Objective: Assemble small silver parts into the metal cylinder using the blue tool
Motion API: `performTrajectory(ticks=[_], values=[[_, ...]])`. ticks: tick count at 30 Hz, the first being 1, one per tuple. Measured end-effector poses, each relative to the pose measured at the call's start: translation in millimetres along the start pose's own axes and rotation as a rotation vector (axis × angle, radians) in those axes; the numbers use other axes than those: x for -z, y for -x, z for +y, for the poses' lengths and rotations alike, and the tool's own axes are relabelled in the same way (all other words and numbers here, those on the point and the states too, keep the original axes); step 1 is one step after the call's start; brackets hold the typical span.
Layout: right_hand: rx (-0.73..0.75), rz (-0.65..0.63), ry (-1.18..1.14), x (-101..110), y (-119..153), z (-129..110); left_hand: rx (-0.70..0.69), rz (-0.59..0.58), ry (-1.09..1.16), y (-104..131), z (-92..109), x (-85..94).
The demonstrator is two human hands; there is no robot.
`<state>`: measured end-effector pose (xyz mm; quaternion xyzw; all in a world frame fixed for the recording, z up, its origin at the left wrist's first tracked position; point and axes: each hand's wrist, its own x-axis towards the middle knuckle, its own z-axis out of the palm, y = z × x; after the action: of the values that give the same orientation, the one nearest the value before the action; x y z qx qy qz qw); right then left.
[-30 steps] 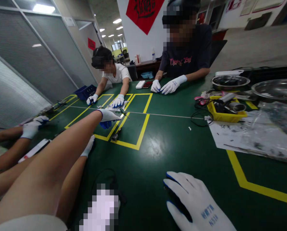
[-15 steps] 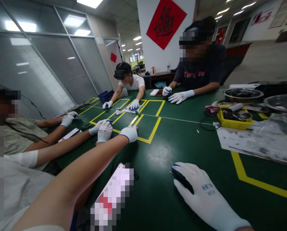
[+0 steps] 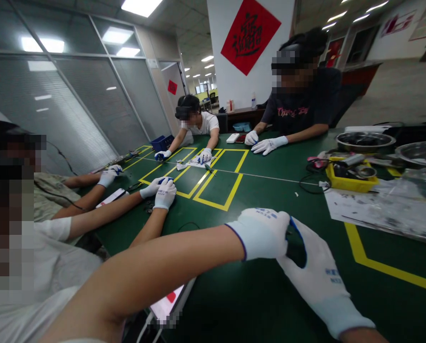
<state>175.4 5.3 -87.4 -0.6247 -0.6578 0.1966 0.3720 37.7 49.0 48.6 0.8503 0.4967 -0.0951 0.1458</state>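
Observation:
My left hand [image 3: 264,233], in a white glove with a blue edge, reaches across to the right with its fingers closed. Its fingertips meet those of my right hand [image 3: 316,274], which wears the same kind of glove with blue palm coating. Thumb and forefinger of the right hand curve round to that meeting point, leaving a dark gap between them. Whatever is pinched there is too small and too covered to name. Both hands are just above the green table [image 3: 241,300]. Under my left forearm lies a phone [image 3: 168,301], partly hidden, with white cables beside it.
Co-workers in white gloves sit at the left and far sides; a neighbour's hand [image 3: 164,194] is beyond my forearm. On the right are a yellow tray [image 3: 351,183] of metal parts, steel bowls [image 3: 365,141] and a white sheet [image 3: 344,207] with scraps. Yellow tape [image 3: 228,208] marks the tabletop.
My left hand has come from the taped rectangles back to the right and met my right hand. The small shiny piece seen at my right fingertips is now hidden. My forearm now covers part of the phone.

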Motion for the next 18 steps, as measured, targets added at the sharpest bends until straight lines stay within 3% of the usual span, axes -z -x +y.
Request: performTrajectory(ticks=[3,6,13,18], values=[[-0.149,0.047,-0.037,2.0,1.9,-9.3,0.009,-0.020,0.041,-3.8,16.5,-6.2],[-0.216,0.101,-0.065,3.5,4.4,-14.5,-0.002,0.012,0.080,-4.9,16.0,-5.1],[-0.133,0.009,-0.100,0.4,1.6,7.6,-0.013,0.055,0.139,7.8,2.3,0.5],[-0.144,0.038,-0.111,0.8,-0.8,14.9,-0.062,0.071,0.211,13.2,-5.4,0.8]])
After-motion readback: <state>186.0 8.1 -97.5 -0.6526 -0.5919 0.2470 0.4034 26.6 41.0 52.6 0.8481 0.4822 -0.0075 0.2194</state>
